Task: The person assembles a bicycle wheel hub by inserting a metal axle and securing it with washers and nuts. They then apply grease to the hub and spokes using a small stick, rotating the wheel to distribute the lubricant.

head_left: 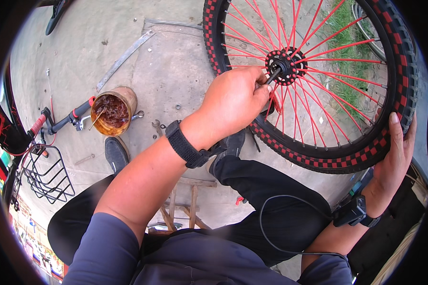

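Note:
A bicycle wheel (318, 160) with red spokes and a black-and-red checkered tyre stands tilted in front of me at the right. My left hand (235, 97) is closed, thumb and fingers pinching a dark axle rod (274, 76) that sticks out of the black hub (297, 71). How far the rod runs into the hub is hidden. At the wheel's lower right, my right hand (398, 147) wraps round the tyre; its thumb lies on the near sidewall, and most of its fingers are behind it.
A rusty can (131, 97) of brownish-red grease with a stick in it stands left on the concrete. Wrenches (157, 127) and nuts (178, 106) lie nearby. A flat metal strip (123, 61) is farther off. Bicycle parts and a black wire basket (47, 173) crowd the left edge.

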`<state>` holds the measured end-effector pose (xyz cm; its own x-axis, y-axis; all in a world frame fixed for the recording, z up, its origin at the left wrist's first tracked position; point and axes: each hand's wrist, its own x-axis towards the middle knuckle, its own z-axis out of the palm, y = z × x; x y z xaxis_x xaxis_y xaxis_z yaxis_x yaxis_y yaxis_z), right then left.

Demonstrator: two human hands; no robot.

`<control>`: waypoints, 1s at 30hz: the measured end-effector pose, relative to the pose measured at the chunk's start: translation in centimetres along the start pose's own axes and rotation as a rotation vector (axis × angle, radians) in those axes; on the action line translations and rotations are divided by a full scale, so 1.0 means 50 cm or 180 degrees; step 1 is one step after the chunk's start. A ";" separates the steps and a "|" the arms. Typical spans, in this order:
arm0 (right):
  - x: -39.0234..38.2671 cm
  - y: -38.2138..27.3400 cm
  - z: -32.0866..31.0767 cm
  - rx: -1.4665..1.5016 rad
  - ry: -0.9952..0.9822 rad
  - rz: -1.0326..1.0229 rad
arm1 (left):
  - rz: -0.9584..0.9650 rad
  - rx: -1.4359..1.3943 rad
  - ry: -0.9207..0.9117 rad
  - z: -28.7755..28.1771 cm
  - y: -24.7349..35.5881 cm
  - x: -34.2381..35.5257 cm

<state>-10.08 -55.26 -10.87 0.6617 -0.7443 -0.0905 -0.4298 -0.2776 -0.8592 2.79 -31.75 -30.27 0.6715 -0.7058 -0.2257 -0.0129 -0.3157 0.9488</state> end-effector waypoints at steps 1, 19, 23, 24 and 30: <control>0.000 0.000 -0.001 -0.0001 -0.0003 -0.0002 | -0.0013 -0.0042 0.0001 0.000 0.000 -0.003; -0.001 -0.011 0.010 -0.0085 -0.0035 -0.0080 | -0.1011 -0.1644 0.0405 0.023 -0.050 0.008; -0.001 -0.016 0.015 -0.0085 -0.0070 -0.0087 | -0.0941 -0.2038 0.0451 0.044 -0.037 0.033; 0.000 -0.012 0.016 -0.0067 -0.0087 -0.0094 | -0.1036 -0.2100 0.0425 0.040 -0.024 0.035; -0.002 -0.016 0.019 -0.0109 -0.0095 -0.0151 | -0.1052 -0.2155 0.0415 0.050 -0.011 0.042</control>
<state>-9.21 -54.35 -10.65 0.6997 -0.7114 -0.0654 -0.4178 -0.3332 -0.8452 2.37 -34.63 -31.80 0.6441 -0.5483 -0.5334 0.6326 -0.0103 0.7744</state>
